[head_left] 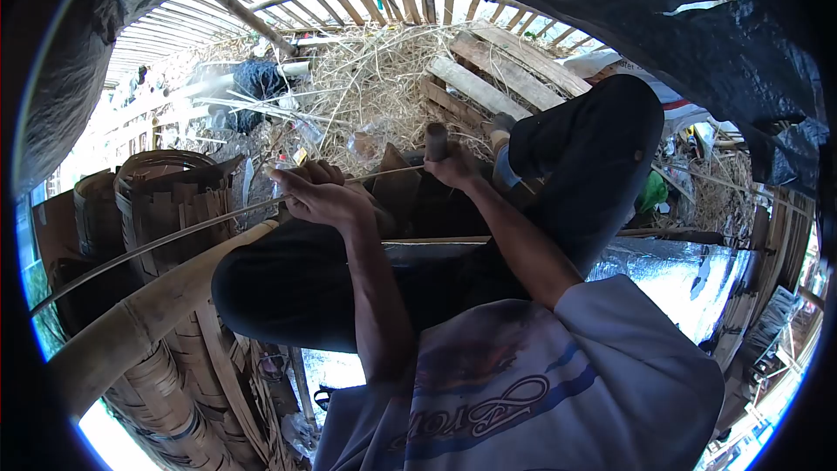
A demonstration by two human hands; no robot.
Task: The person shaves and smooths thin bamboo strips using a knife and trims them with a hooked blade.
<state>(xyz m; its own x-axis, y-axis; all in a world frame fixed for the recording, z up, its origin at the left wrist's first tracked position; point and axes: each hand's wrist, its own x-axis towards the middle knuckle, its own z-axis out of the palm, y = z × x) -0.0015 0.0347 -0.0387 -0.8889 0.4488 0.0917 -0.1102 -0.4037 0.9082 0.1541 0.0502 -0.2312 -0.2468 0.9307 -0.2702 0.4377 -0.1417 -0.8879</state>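
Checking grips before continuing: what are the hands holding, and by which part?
Left hand: a thin bamboo strip, partway along its length. Right hand: a wooden handle, below its exposed end.

Lg. outlined script ltrs (pixel 484 410) run across the front of the wearer's greyish T-shirt (pixel 602 384), approx. "Frov" or "From", but fabric folds & the angle make the exact wording unclear, esp. the end. Sm. dark print (pixel 629 66) also shows on the white sack (pixel 683 105) at upper rt., partly hidden by the dark sheet (pixel 741 52); only a bit like "tet" can be made out, rest illegible.
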